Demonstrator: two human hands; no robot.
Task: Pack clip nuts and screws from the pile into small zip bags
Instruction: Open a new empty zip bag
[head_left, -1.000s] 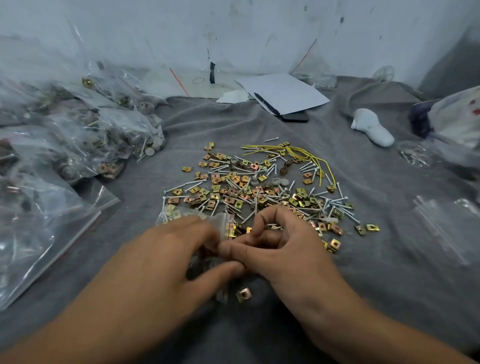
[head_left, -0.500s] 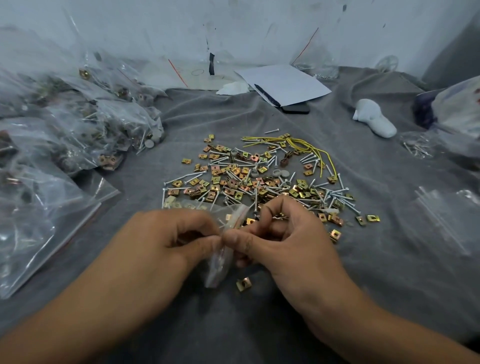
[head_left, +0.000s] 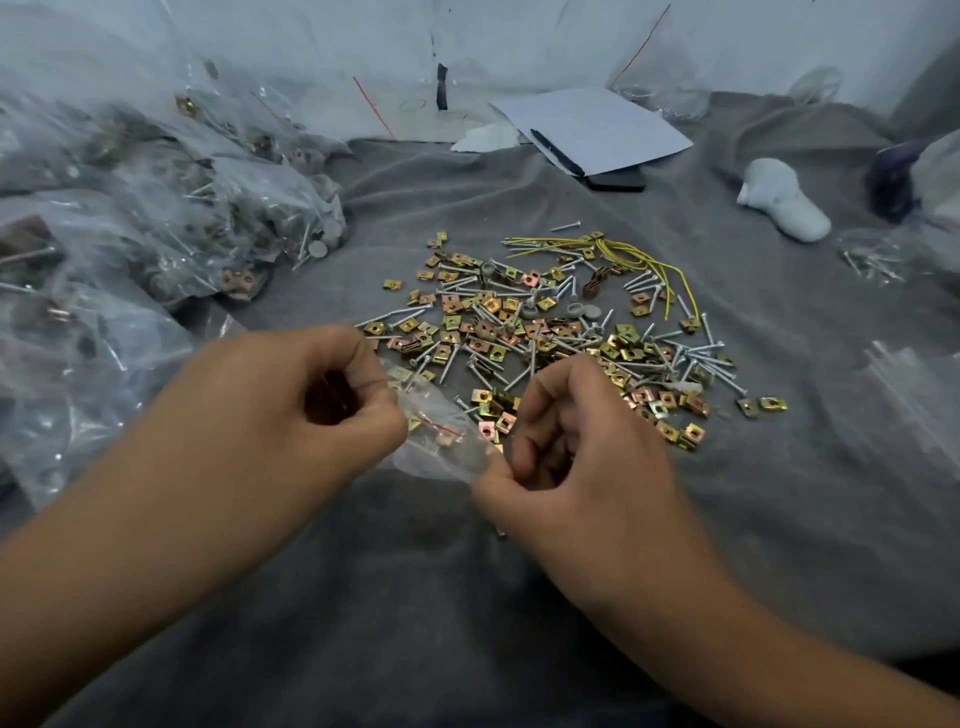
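A small clear zip bag (head_left: 441, 441) with a red line near its mouth stretches between my two hands, just above the grey cloth. My left hand (head_left: 291, 415) pinches its left end between thumb and curled fingers. My right hand (head_left: 571, 457) pinches its right end the same way. A few clip nuts show through the plastic. Beyond the bag lies the pile of brass-coloured clip nuts and silver screws (head_left: 545, 332), spread over the cloth.
Filled plastic bags (head_left: 156, 234) are heaped along the left side. Yellow wire ties (head_left: 623, 254) lie at the pile's far edge. White paper over a dark phone (head_left: 597, 130), a white object (head_left: 784, 208) and empty zip bags (head_left: 919, 395) sit at the back and right.
My hands have moved apart, drawing the bag out sideways between them. Earlier they were close together at the bag's mouth. A loose clip nut below the hands is now hidden.
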